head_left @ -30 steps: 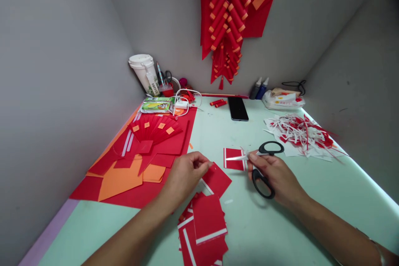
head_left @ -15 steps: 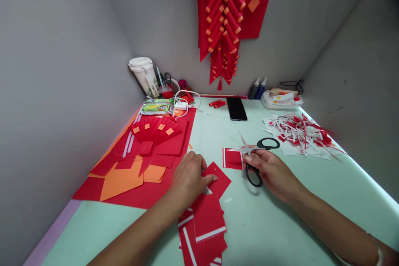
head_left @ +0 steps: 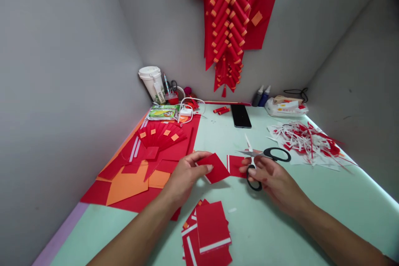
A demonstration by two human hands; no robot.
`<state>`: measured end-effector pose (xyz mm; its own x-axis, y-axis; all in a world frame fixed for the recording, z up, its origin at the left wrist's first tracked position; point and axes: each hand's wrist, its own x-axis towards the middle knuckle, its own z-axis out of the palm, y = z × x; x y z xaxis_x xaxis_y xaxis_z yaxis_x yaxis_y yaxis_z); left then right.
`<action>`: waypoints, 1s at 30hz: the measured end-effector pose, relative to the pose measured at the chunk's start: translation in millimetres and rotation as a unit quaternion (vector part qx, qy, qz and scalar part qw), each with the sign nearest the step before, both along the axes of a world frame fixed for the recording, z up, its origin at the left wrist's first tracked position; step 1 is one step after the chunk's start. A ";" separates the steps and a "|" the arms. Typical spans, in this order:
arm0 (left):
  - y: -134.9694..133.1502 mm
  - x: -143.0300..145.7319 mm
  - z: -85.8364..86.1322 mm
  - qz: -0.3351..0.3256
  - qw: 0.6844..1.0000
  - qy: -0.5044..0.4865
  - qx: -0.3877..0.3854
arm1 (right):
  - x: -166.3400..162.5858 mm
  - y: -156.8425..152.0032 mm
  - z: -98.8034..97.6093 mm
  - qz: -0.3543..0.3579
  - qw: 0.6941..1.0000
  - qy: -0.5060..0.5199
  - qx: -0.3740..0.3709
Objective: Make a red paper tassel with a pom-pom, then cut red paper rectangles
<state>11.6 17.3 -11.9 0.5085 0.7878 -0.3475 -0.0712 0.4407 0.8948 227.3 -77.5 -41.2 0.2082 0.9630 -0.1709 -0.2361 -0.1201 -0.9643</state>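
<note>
Between thumb and fingers, my left hand [head_left: 190, 174] pinches a red paper square [head_left: 217, 169], raised above the table. My right hand [head_left: 269, 176] holds a pair of scissors [head_left: 251, 154] with black handles; the blades are spread and point left and away. Behind the scissors another red paper piece with white edge strips [head_left: 235, 165] lies flat, partly covered by my right fingers. Nearer to me lies a pile of red paper pieces with white strips [head_left: 213, 226].
Red and orange sheets [head_left: 129, 185] cover the left side. White and red paper scraps [head_left: 311, 141] are heaped at right. Toward the back lie a phone [head_left: 241, 116], small red rolls [head_left: 221, 110], glue bottles [head_left: 261, 96] and a white cup [head_left: 152, 83]. A red firecracker decoration [head_left: 229, 25] hangs on the wall.
My left hand has lifted the red paper square off the pile and brought it up and toward the scissors. The scissors stay spread in my right hand. The view has tilted slightly.
</note>
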 end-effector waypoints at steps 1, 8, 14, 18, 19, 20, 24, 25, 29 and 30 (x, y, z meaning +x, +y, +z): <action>-1.3 -0.2 -0.3 -0.009 1.000 -0.022 -0.014 | -0.3 -0.7 -1.3 -0.017 0.998 -0.065 0.009; -15.7 3.0 3.0 -0.118 0.986 -0.080 -0.083 | 3.5 -4.9 -2.9 -0.079 0.839 -0.485 0.235; -28.9 12.4 3.4 -0.167 0.979 -0.098 -0.056 | -5.1 -4.4 -6.4 -0.064 0.801 -0.540 0.249; -34.0 17.1 -5.2 -0.128 0.991 -0.033 -0.039 | -9.0 -4.8 -10.0 -0.012 0.777 -0.575 0.255; -34.7 17.7 -7.1 -0.113 0.993 -0.021 -0.039 | -9.6 -5.3 -9.5 -0.009 0.763 -0.592 0.258; -35.2 18.2 -8.5 -0.099 0.994 -0.015 -0.042 | -10.2 -5.7 -8.5 -0.011 0.746 -0.612 0.261; -35.9 19.3 -10.5 -0.065 0.995 -0.038 -0.063 | -11.9 -6.2 -3.1 -0.032 0.690 -0.663 0.289; -35.7 19.4 -10.7 -0.057 0.995 -0.052 -0.066 | -12.5 -6.1 -2.5 -0.023 0.690 -0.659 0.299; -33.5 19.3 -12.8 -0.030 0.994 -0.090 -0.061 | -16.5 -7.4 -4.5 0.042 0.743 -0.592 0.309; -32.9 19.2 -13.3 -0.031 0.994 -0.090 -0.059 | -17.6 -8.3 -5.5 0.051 0.757 -0.576 0.303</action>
<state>30.8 -15.6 -25.2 0.6167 0.7126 -0.3345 -0.1948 0.5499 0.8122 209.7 -85.8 -46.7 -0.1976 0.8125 0.5484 0.7843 0.4667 -0.4087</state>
